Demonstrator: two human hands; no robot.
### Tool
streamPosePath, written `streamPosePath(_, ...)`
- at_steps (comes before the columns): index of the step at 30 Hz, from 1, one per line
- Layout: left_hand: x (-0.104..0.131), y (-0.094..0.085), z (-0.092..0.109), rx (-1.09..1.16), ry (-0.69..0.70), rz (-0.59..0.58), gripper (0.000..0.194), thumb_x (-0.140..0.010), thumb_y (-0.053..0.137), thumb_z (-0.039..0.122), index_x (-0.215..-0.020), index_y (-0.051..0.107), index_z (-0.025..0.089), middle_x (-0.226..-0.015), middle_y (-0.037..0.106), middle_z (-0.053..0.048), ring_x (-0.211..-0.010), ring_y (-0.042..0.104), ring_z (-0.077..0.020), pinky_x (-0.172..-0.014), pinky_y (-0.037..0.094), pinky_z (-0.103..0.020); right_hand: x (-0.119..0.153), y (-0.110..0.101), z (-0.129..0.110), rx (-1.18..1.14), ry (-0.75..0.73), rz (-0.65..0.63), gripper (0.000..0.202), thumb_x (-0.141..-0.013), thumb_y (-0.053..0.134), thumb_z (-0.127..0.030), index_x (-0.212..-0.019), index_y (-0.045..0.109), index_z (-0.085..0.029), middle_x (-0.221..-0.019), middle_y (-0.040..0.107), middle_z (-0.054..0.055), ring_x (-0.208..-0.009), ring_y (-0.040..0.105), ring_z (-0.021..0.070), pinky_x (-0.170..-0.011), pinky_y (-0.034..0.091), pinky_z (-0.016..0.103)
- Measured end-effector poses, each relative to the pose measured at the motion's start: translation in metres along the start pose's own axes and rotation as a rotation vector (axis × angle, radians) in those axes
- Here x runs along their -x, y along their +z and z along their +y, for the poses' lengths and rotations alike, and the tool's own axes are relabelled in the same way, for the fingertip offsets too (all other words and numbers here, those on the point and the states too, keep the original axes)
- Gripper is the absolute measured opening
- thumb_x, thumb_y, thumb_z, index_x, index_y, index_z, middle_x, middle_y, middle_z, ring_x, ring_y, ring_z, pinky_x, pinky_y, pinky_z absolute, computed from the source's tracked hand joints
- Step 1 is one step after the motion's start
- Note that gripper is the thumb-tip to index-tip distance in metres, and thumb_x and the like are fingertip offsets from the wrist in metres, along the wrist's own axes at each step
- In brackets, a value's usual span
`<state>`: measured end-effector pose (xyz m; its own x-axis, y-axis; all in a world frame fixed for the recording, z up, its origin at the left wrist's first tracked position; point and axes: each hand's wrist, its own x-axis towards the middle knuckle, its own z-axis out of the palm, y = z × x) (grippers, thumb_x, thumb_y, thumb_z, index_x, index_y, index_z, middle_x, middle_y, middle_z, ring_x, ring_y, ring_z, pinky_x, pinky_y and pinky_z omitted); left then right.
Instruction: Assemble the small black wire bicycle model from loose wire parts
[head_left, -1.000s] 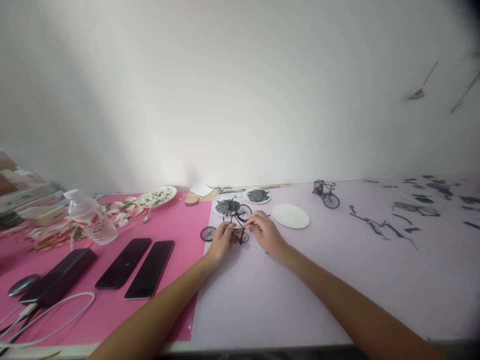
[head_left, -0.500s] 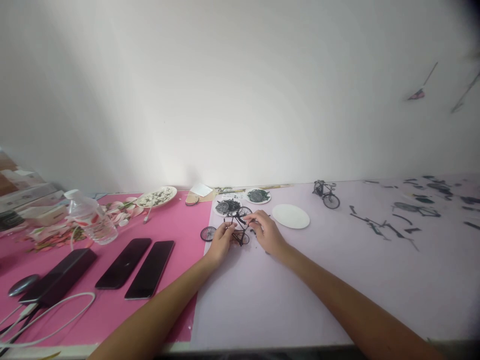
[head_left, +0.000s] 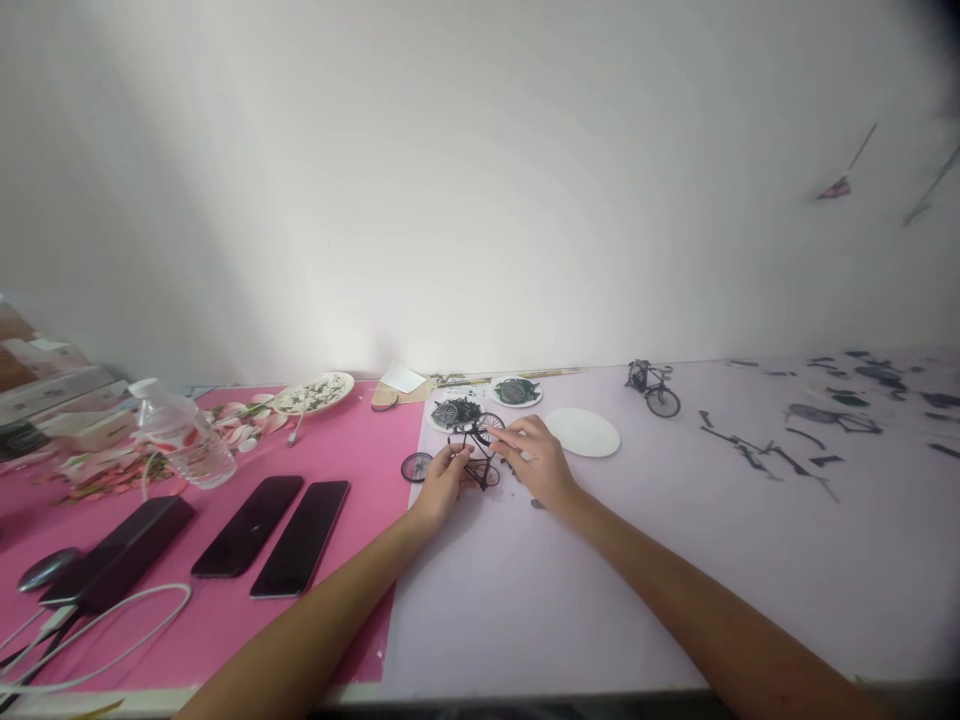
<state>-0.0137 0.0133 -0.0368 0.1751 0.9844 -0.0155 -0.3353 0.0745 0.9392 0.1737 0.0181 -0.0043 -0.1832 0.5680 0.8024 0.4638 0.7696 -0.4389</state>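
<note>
My left hand [head_left: 441,482] is closed around part of a small black model bicycle [head_left: 481,468], held over the seam between the pink and pale table covers. My right hand [head_left: 536,460] is at the bicycle's right side, thumb and forefinger brought together on its thin upper parts. Exactly which part they pinch is too small to tell. A black spoked wheel [head_left: 415,467] shows left of my left hand; whether it is joined to the bicycle is unclear. Just behind are a white plate piled with black wheels and parts [head_left: 455,412] and a second plate of dark parts [head_left: 516,391].
A white plate [head_left: 583,433] lies right of my hands, with another model bicycle [head_left: 652,388] beyond it. Black parts [head_left: 772,455] spread across the far right. On the left are two phones [head_left: 300,540], a black power brick [head_left: 120,555], a bottle [head_left: 182,435] and pink petals [head_left: 240,425].
My right hand's fingers have shifted slightly down and left at the bicycle, the forefinger now straighter. My left hand keeps its hold in about the same place.
</note>
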Motion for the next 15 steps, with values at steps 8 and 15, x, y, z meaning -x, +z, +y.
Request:
streamPosePath(8, 0.0004, 0.0001, 0.0008, 0.018, -0.003, -0.016, 0.044, -0.08, 0.074, 0.051, -0.103, 0.057, 0.018, -0.083, 0.072, -0.006, -0.073, 0.073, -0.0223, -0.065, 0.051, -0.029, 0.0007, 0.002, -0.0025, -0.092, 0.065, 0.014, 0.023, -0.095, 0.066, -0.023, -0.113, 0.077, -0.032, -0.089, 0.071, 0.004, -0.087, 0.064, 0.0229, -0.075, 0.055, 0.038)
streamPosePath(15, -0.0008, -0.0003, -0.0006, 0.03, -0.002, -0.024, 0.045, -0.08, 0.075, 0.052, -0.103, 0.058, 0.018, -0.082, 0.072, -0.007, -0.075, 0.073, -0.023, -0.066, 0.052, -0.03, 0.0024, 0.0013, -0.006, -0.131, 0.031, -0.054, 0.038, -0.102, 0.051, -0.018, -0.131, 0.067, -0.035, -0.104, 0.075, 0.004, -0.097, 0.066, 0.022, -0.087, 0.056, 0.042)
